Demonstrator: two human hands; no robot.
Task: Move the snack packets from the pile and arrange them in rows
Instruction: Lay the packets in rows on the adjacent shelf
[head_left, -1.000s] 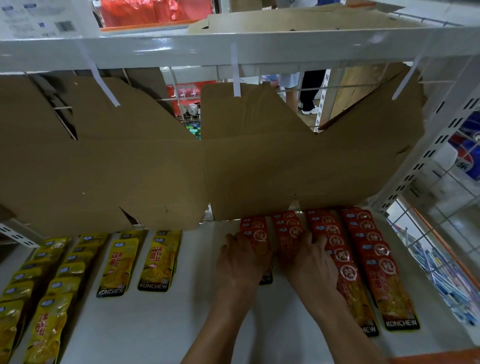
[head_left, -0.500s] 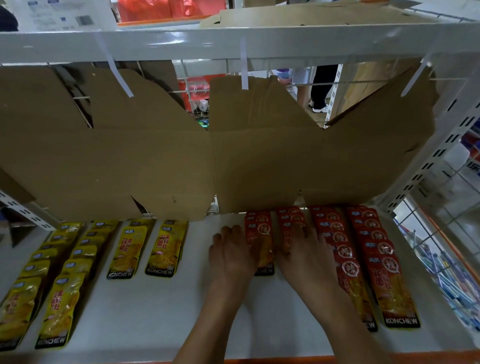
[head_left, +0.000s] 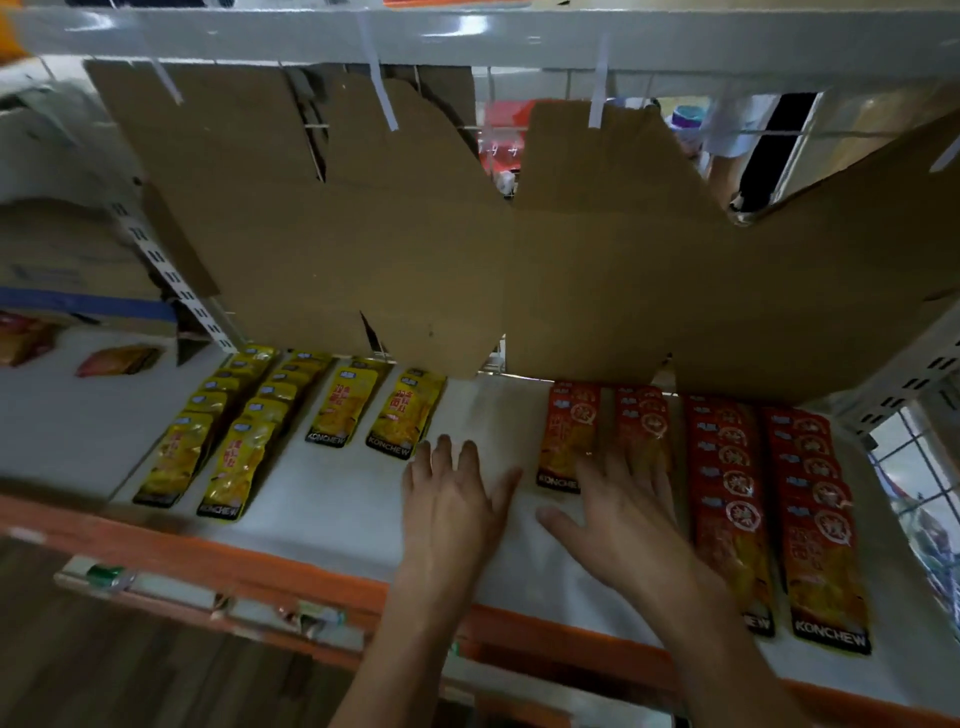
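While left hand (head_left: 452, 499) lies spread on white shelf (head_left: 332, 499), right hand (head_left: 623, 509), fingers splayed, seemingly presses red snack packets (head_left: 641, 431).

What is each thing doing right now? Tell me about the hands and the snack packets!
Left hand: open, fingers spread, flat over the bare shelf, holding nothing.
Right hand: open, fingers lying on the red packets.
Red packets: flat, in four rows, overlapping.
Yellow packets: flat, in four rows.
Cardboard: hanging behind the rows, torn edges.
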